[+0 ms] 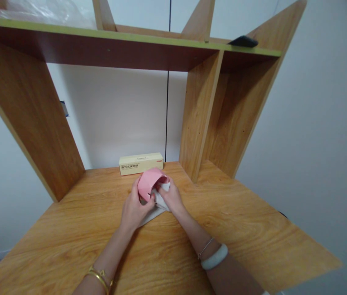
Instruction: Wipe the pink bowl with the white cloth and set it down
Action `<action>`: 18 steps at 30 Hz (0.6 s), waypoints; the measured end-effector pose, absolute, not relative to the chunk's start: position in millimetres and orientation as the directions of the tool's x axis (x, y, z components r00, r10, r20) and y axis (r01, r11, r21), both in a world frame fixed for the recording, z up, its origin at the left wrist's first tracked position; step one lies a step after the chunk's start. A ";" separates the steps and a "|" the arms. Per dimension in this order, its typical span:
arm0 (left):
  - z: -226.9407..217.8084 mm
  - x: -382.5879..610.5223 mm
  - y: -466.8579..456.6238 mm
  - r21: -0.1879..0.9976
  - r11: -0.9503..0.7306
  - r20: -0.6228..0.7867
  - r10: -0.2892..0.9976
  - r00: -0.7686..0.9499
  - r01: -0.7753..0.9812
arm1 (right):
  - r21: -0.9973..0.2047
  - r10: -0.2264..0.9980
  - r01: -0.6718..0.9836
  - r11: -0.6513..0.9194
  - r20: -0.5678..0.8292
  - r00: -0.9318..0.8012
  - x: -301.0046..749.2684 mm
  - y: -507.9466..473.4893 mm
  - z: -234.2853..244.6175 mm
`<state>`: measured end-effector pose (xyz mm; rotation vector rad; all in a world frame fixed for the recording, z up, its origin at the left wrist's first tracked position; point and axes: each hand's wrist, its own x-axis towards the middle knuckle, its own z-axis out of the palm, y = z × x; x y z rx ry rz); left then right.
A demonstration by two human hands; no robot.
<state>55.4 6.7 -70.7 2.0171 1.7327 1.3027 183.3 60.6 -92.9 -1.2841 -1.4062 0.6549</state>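
A pink bowl [150,180] is tilted on its side over the middle of the desk, its open mouth turned toward me and to the right. My left hand [136,207] is wrapped round its left side, with the thumb near the lower rim. At the right rim, my right hand [171,196] grips a pale grey-white cloth [160,197], pressing part of it into the bowl's mouth. The rest of the cloth hangs below, down to the desk top. The right fingertips are partly hidden inside the bowl.
A cream cling film box [141,164] with dark printing lies just behind the bowl, near the back wall. A wooden shelf unit rises round the desk [100,229], with an upright divider [198,119] at right. Overhead sit a dark flat object [243,41] and clear plastic [47,12].
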 end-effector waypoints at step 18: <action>-64.1 48.7 7.0 0.567 -0.233 0.421 0.906 -0.035 0.790 | -0.903 0.905 0.354 0.244 0.343 0.252 193.2 64.7 -95.5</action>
